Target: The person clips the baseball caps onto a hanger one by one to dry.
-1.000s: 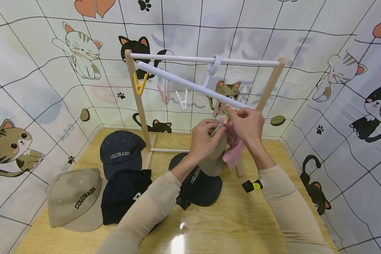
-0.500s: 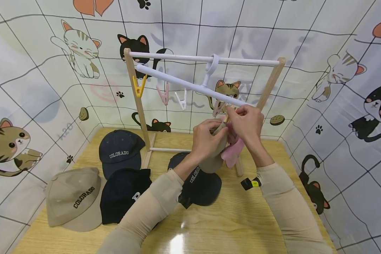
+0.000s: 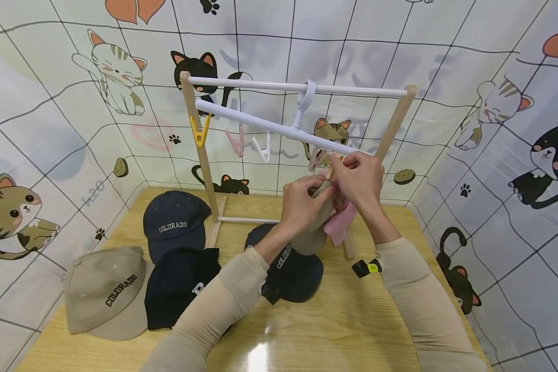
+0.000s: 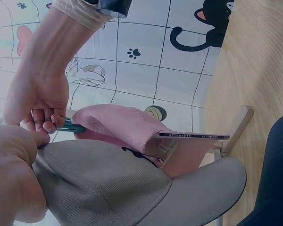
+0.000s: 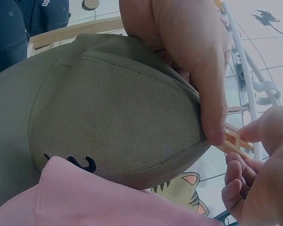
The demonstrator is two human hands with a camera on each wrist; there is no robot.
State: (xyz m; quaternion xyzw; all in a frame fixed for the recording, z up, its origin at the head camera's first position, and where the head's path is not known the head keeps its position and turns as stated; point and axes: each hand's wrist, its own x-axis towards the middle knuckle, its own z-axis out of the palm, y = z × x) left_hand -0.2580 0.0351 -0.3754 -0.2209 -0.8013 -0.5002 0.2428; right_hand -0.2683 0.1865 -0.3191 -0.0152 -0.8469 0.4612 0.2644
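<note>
My left hand (image 3: 302, 204) grips the crown edge of a beige-grey baseball cap (image 5: 118, 108), its brim hanging downward in the left wrist view. With thumb and fingers, my right hand (image 3: 360, 178) pinches a pale orange clothespin (image 5: 233, 141) at the cap's gripped edge; whether it bites the fabric I cannot tell. The clothespin is on a tilted white clip hanger (image 3: 260, 121). Just beyond hangs a pink cap (image 4: 118, 125) beside a green clothespin (image 4: 71, 126). A pale pink clothespin (image 3: 315, 157) is left of my right hand.
The hanger hooks over a wooden rack's white rod (image 3: 251, 84). Yellow (image 3: 200, 132), pink (image 3: 235, 140) and white clothespins (image 3: 263, 148) hang at left. Navy (image 3: 174, 225), black (image 3: 181, 289) and beige caps (image 3: 107, 292) lie left; a dark cap (image 3: 297, 274) lies below my hands.
The hanger's left end has dipped slightly, along with its clothespins. My hands stay at the cap and clothespin with little movement.
</note>
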